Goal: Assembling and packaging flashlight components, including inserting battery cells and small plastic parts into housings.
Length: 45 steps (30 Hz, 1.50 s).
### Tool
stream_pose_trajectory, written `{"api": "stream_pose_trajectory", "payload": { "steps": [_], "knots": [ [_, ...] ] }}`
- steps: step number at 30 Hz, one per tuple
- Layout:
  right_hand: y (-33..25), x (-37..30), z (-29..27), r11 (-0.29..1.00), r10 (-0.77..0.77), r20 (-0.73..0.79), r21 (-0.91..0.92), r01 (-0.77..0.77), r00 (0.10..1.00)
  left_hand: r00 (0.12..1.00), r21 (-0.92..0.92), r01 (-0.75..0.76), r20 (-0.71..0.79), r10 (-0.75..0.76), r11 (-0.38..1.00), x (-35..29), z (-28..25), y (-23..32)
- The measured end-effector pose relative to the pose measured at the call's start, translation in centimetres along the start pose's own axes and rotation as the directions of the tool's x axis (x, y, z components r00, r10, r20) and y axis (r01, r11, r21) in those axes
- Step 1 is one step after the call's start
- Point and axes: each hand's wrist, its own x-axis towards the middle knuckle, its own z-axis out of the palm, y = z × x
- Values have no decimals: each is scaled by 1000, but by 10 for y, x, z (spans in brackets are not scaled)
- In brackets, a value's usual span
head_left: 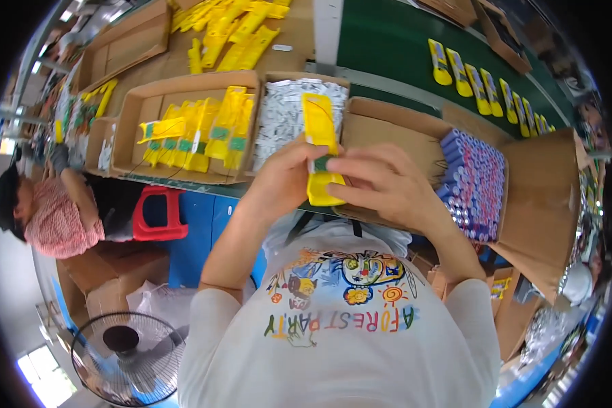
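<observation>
A printed white shirt [347, 353] is worn nearest the camera, on the near side of the parts box [307, 76]. Over the right part of that box, a yellow casing [318, 122] is held up lengthwise between two hands. Its left edge is gripped by the left hand [279, 180], thumb laid across it; at its green board [321, 164], it is pinched by the bent fingers of the right hand [387, 180]. A thin dark wire is seen at the casing's far end.

The parts box is filled with small white pieces [279, 115]. To its left, more yellow casings [200, 126] with green boards are laid in a tray [155, 102]. To its right, a carton [394, 139] is placed, and farther right purple cylinders [472, 180] are stacked. Beyond the parts box, loose yellow pieces [234, 30] are heaped; beyond and rightward, yellow packs [479, 88] are lined up on a green surface [387, 41]. Far to its left, a co-worker [61, 217] is seen beside a red stool [160, 214].
</observation>
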Motion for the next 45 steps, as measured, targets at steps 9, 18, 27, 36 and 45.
{"api": "stream_pose_trajectory", "payload": {
  "steps": [9,18,27,36,45],
  "knots": [
    [2,-3,6,-41,639,527,751,-659,560,874,546,-468,171,454,695,17,18,-50],
    [-3,-49,12,775,455,86,451,-442,886,917,553,-361,65,393,751,26,8,-62],
    [42,-95,-59,826,562,382,-303,-475,734,965,548,-253,205,166,797,19,13,-63],
    [-1,-29,-20,995,13,185,-98,6,983,979,478,-155,193,69,864,18,17,-66],
    [29,13,58,947,7,75,319,-30,997,985,138,-170,-5,172,976,-14,-43,-30]
  ]
}}
